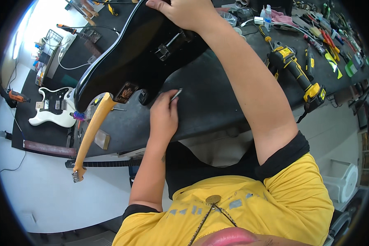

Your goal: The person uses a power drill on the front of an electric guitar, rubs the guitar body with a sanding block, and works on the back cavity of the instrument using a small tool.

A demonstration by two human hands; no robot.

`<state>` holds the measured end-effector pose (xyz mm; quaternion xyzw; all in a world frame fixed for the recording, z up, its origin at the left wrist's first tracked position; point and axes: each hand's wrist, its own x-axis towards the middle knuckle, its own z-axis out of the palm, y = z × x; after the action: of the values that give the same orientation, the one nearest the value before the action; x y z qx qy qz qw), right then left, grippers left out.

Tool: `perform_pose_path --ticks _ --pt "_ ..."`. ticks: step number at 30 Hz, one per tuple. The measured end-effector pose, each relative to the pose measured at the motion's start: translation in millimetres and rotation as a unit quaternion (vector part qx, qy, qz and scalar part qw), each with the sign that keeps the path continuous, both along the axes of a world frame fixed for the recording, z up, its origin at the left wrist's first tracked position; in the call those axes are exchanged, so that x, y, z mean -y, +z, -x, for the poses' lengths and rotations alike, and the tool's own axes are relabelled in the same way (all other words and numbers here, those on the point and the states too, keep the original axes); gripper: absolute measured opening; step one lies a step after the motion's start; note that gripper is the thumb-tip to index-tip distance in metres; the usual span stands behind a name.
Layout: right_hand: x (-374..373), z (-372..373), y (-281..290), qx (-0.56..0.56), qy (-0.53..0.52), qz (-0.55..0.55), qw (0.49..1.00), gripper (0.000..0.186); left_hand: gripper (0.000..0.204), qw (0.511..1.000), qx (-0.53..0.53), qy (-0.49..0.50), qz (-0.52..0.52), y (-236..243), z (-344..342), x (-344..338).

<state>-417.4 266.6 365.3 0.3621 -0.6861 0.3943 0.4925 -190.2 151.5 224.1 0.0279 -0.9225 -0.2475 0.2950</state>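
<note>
A black electric guitar (131,53) is tilted up over the dark workbench, its back facing me. My right hand (188,12) is closed on the body's far edge, the fingers partly cut off by the picture's top. An open cavity (164,50) with metal parts shows in the back. The pale wooden neck (93,135) slants down to the left, past the bench's front edge. Below the body, close to the bench top, my left hand (164,112) pinches a slim silver metal piece (176,94), too small to identify. A metal plate (125,92) sits at the neck joint.
A white guitar body (55,107) lies at left, near a sanding block (102,140). Across the front edge runs a dark fretted neck (106,163). A yellow-black cordless power tool (295,67) lies right, before scattered hand tools and a clear bottle (268,18).
</note>
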Motion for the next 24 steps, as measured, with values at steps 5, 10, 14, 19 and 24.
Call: perform_pose_path --ticks 5,10,14,19,24 --pt "-10 -5 0 0.01 0.046 -0.006 0.999 0.057 0.018 0.997 -0.07 -0.023 0.033 20 45 -28" --pt "-15 9 -1 0.006 0.075 -0.006 0.997 0.059 0.014 0.971 -0.169 0.032 0.166 45 93 -30" --pt "-16 4 -4 -0.004 0.058 0.011 0.998 0.059 0.011 0.97 -0.146 0.072 0.183 51 110 -28" --pt "-16 10 -4 0.001 0.099 0.018 0.995 0.059 0.016 0.968 -0.134 0.025 0.213 46 99 -34" --pt "-15 10 -7 0.003 0.102 0.022 0.995 0.059 0.023 0.985 0.007 -0.034 0.167 14 72 -35"
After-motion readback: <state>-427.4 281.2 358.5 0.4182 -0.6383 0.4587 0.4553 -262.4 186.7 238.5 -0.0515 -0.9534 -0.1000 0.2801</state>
